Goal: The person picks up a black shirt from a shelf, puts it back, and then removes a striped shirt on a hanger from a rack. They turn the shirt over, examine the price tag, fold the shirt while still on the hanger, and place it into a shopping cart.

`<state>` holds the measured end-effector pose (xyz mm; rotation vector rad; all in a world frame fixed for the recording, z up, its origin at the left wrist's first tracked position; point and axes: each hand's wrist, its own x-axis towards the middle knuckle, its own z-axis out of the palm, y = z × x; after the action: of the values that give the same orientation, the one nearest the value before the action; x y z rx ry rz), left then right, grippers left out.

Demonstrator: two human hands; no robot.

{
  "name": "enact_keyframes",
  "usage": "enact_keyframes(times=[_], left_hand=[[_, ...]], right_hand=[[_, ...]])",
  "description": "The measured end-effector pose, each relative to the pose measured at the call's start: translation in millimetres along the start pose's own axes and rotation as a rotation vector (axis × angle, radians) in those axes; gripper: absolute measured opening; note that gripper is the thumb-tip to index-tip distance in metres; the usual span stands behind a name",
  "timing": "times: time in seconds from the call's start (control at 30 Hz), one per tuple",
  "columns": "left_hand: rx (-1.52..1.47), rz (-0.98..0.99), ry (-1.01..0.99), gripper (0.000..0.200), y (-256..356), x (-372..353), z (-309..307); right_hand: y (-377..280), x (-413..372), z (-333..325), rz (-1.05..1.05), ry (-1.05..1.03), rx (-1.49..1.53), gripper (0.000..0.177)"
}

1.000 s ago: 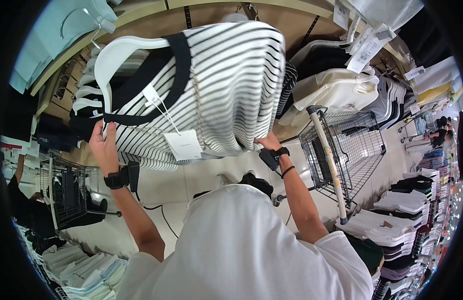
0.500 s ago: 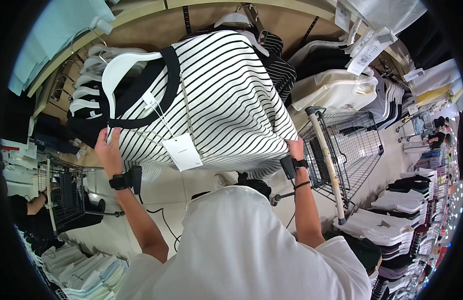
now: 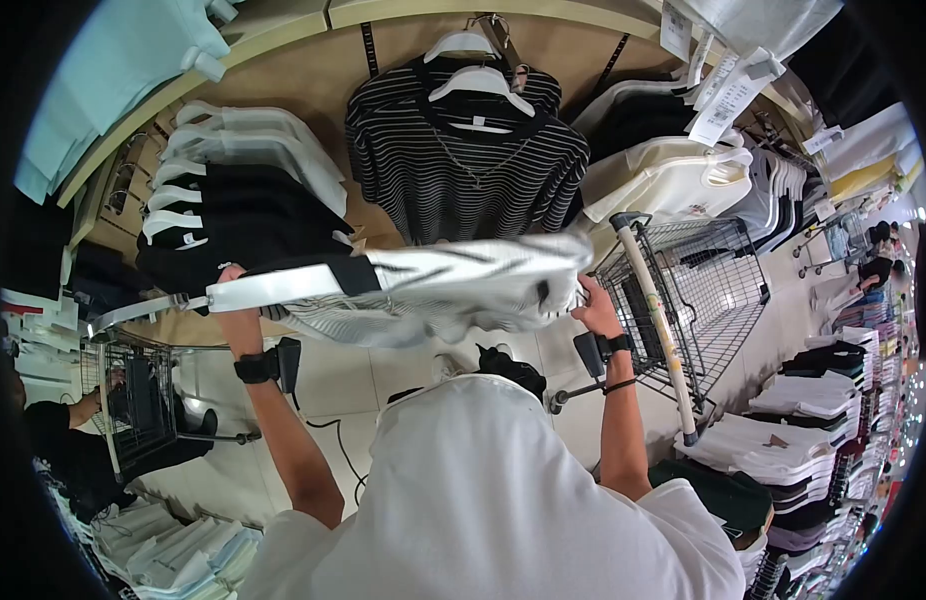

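A white shirt with black stripes (image 3: 453,300) is stretched between my two hands, seen almost edge-on and smeared by motion. At its left end is a white hanger (image 3: 268,288), whose metal hook points left. My left hand (image 3: 240,322) is closed on the shirt beside the hanger, with some fingers hidden behind it. The other end of the shirt is pinched in my right hand (image 3: 597,310). Beyond the shirt, a black shirt with white stripes (image 3: 473,165) hangs facing me on the wall rack.
A wire shopping cart (image 3: 698,300) stands close to my right arm. Another cart (image 3: 138,390) is at the left, beside a person in dark clothes (image 3: 48,430). Black shirts on hangers (image 3: 253,205) hang at the left, and racks of folded-over clothes (image 3: 763,450) line the right.
The striped shirt has tipped from facing me to nearly edge-on, and its hanger has swung down so the hook points left. The black striped shirt behind is now uncovered.
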<state>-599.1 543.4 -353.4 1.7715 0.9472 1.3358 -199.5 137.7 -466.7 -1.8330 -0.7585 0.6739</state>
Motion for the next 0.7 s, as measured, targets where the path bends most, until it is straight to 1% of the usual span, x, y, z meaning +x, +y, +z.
enact_keyframes(times=[0.03, 0.07, 0.1, 0.13, 0.17, 0.2, 0.23, 0.27, 0.3, 0.33, 0.4, 0.43, 0.47, 0.57, 0.6, 0.63, 0.7], left_hand=[[0.036, 0.082, -0.102, 0.007, 8.7, 7.6, -0.4], [0.026, 0.175, -0.154, 0.011, 8.8, 15.2, 1.8], [0.013, 0.202, -0.179, 0.01, 7.0, 23.0, 2.5], [0.001, 0.23, -0.202, 0.009, 4.6, 31.2, 3.0], [-0.012, 0.259, -0.226, 0.009, 4.0, 37.9, 4.3], [-0.031, 0.282, -0.209, 0.008, 14.8, 41.0, 10.6], [-0.018, 0.239, -0.214, 0.011, 14.1, 46.7, 11.9], [0.053, 0.283, -0.229, 0.014, 21.9, 49.8, 14.6], [0.126, 0.326, -0.244, 0.017, 32.3, 51.5, 17.1], [0.131, 0.288, -0.25, 0.025, 36.8, 52.9, 18.4], [0.192, 0.311, -0.236, 0.028, 47.3, 49.1, 27.1], [0.223, 0.322, -0.229, 0.03, 50.2, 48.1, 29.9], [0.248, 0.284, -0.264, 0.034, 50.4, 49.6, 31.2], [0.277, 0.312, -0.297, 0.029, 50.0, 45.0, 39.4], [0.325, 0.224, -0.378, 0.034, 51.1, 44.2, 40.4], [0.367, 0.273, -0.29, 0.038, 54.3, 39.9, 42.4], [0.455, 0.367, -0.112, 0.047, 86.9, 19.3, 53.2]], right_hand=[[-2.9, 0.7, -0.7, -0.036, -0.026, 0.045, 0.067], [-9.6, 2.1, -0.1, -0.072, -0.052, 0.09, 0.07], [-14.5, 3.2, 1.3, -0.108, -0.078, 0.135, 0.072], [-19.0, 5.1, 4.5, -0.152, -0.058, 0.16, 0.064], [-32.5, 6.2, 9.1, -0.137, -0.051, 0.216, 0.062], [-56.4, 6.0, 13.9, -0.123, -0.043, 0.273, 0.059], [-84.9, 4.4, 19.6, -0.109, -0.034, 0.329, 0.056], [-120.5, -0.1, 27.3, -0.024, -0.021, 0.424, 0.044], [-138.8, -0.2, 29.9, -0.046, -0.116, 0.548, 0.043], [-152.2, 0.8, 31.1, -0.068, -0.211, 0.671, 0.042], [-173.3, -1.9, 36.1, -0.178, -0.347, 0.589, 0.045], [-184.7, -4.8, 40.8, -0.261, -0.384, 0.383, 0.048], [-208.0, -16.6, 52.7, -0.327, -0.322, 0.14, 0.041], [-215.4, -13.7, 82.5, -0.352, -0.171, -0.381, 0.032], [-212.4, -12.3, 95.5, -0.505, -0.01, -0.276, 0.026], [-206.6, -10.3, 101.0, -0.433, 0.001, -0.27, 0.026], [-199.3, -8.0, 109.6, -0.287, 0.019, -0.256, 0.025]])
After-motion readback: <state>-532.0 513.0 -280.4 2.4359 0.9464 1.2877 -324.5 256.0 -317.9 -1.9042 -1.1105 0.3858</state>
